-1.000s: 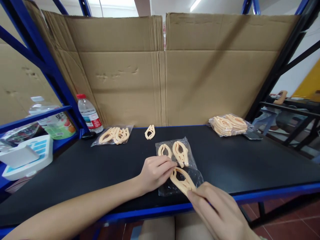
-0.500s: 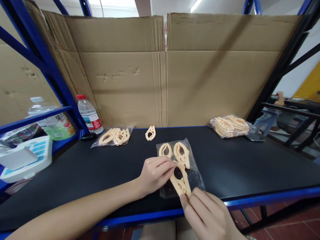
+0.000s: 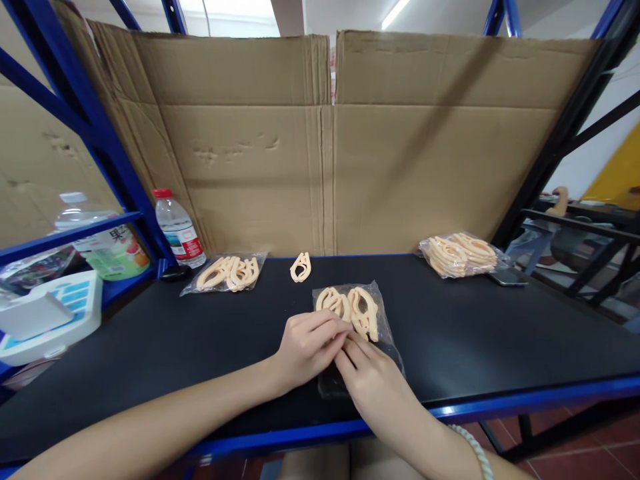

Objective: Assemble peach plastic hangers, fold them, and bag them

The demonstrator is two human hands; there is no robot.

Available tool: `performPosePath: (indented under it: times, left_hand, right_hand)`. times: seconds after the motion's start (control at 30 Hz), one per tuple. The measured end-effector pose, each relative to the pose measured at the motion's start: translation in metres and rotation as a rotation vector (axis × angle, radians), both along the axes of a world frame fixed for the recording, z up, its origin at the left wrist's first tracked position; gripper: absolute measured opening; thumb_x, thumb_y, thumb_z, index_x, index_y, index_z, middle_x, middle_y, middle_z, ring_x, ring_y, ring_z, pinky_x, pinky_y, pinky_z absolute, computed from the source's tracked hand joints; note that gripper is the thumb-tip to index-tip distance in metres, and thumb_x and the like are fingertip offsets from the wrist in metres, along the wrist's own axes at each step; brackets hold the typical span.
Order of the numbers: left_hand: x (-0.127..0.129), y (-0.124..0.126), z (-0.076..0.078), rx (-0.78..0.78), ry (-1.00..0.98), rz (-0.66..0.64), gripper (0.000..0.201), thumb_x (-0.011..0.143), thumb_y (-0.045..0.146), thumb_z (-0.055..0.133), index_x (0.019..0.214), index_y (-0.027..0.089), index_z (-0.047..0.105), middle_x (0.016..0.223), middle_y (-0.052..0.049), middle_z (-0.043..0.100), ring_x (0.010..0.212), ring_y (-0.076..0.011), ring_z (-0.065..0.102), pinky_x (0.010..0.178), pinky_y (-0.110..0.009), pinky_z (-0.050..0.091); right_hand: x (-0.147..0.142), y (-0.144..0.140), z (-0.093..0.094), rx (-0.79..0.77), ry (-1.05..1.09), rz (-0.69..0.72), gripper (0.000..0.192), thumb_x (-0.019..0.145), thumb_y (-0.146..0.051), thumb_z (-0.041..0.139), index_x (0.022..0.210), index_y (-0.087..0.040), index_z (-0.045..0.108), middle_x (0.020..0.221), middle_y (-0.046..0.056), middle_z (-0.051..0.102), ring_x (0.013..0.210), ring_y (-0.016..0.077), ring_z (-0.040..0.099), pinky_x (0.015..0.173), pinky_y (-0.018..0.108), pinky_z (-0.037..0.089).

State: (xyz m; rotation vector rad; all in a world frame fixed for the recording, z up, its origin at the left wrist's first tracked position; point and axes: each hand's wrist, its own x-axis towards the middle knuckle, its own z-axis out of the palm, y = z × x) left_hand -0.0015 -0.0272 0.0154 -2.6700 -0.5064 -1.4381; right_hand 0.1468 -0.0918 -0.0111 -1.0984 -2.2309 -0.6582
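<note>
On the table in front of me lies a clear plastic bag [image 3: 386,333] with beige folding hangers in it, folded up. One folding hanger [image 3: 369,317] shows at the bag's right side. At the left side another folding hanger [image 3: 330,300] shows only its upper part; my hands cover the rest. My left hand [image 3: 311,347] is closed in a pinch on the bag's opening. Against it, my right hand [image 3: 373,373] is closed, its fingertips at the covered lower end of the left hanger. The exact grip of those fingertips is hidden.
A loose folding hanger [image 3: 301,267] lies farther back, with a filled bag [image 3: 227,273] left of it. Another, thicker filled bag [image 3: 457,255] rests at the back right beside a phone [image 3: 509,277]. A bottle [image 3: 179,230] stands at the left against the cardboard wall [image 3: 240,147].
My right hand has moved up and forward to meet my left hand. The hanger it held has slid farther into the bag, toward its upper left. The left hand stays nearly in place.
</note>
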Motion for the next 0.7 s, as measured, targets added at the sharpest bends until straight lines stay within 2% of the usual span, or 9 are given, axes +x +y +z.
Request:
performPosePath:
  times: [0.13,0.33,0.47,0.6,0.7]
  left_hand:
    - [0.0,0.001,0.001,-0.001,-0.018,-0.007,0.014,0.085,0.009,0.056,0.093,0.017,0.065,0.08,-0.004,0.07,0.071,-0.0129,0.065,0.064,-0.023,0.055]
    - [0.001,0.0,0.0,0.026,-0.011,-0.006,0.013,0.086,0.01,0.055,0.091,0.017,0.065,0.078,-0.003,0.069,0.069,-0.0123,0.065,0.062,-0.022,0.053]
    - [0.0,0.0,-0.002,0.019,-0.001,0.004,0.013,0.086,0.011,0.055,0.091,0.018,0.065,0.078,-0.003,0.069,0.068,-0.012,0.065,0.061,-0.021,0.052]
    - [-0.001,0.0,-0.002,-0.01,-0.007,0.0,0.012,0.086,0.011,0.056,0.09,0.017,0.064,0.078,-0.003,0.069,0.068,-0.0122,0.065,0.061,-0.022,0.053]
    - [-0.002,-0.001,-0.001,-0.01,-0.006,0.005,0.012,0.086,0.011,0.055,0.09,0.017,0.065,0.078,-0.003,0.069,0.068,-0.0123,0.065,0.062,-0.022,0.053]
  right_hand:
    - [0.003,0.002,-0.002,-0.042,-0.049,-0.043,0.035,0.084,-0.003,0.051,0.117,-0.002,0.058,0.121,0.021,0.061,0.118,0.0288,0.055,0.099,0.037,0.05]
    - [0.007,0.009,-0.005,-0.087,-0.126,-0.079,0.037,0.083,-0.005,0.05,0.118,0.002,0.059,0.123,0.023,0.061,0.123,0.0308,0.051,0.1,0.04,0.049]
    - [0.004,-0.003,-0.004,0.002,-0.144,-0.125,0.039,0.08,-0.004,0.049,0.116,0.004,0.06,0.12,0.025,0.062,0.118,0.0341,0.055,0.094,0.04,0.052]
    - [0.0,-0.021,0.0,0.012,-0.143,-0.061,0.044,0.079,-0.009,0.049,0.121,-0.001,0.058,0.119,0.022,0.063,0.114,0.0339,0.058,0.092,0.041,0.053]
    - [0.0,-0.017,-0.002,0.008,-0.144,-0.043,0.04,0.081,-0.01,0.051,0.12,-0.004,0.059,0.117,0.021,0.064,0.111,0.033,0.06,0.093,0.043,0.051]
